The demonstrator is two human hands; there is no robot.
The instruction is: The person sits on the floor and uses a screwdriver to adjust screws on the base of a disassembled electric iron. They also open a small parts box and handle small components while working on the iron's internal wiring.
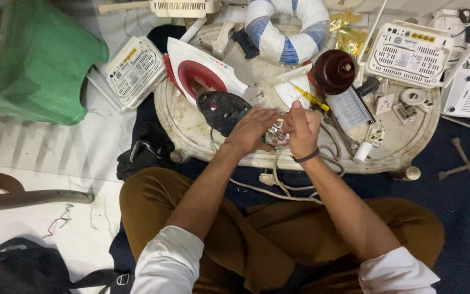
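Both hands meet over a small electrical part [276, 134] at the round bench's [191, 133] near edge. Left hand [252, 128] lies spread, steadying it; right hand [302, 128] fisted, grip contents hidden. Iron soleplate [223, 110] lies just left.

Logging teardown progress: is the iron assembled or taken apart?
Taken apart: the white and red iron shell lies tipped on the low table, the dark soleplate separate beside it.

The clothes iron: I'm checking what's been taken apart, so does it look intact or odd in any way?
Odd: the iron's white and red body lies tilted on the round table, and its dark soleplate lies separate beside it, next to the left hand.
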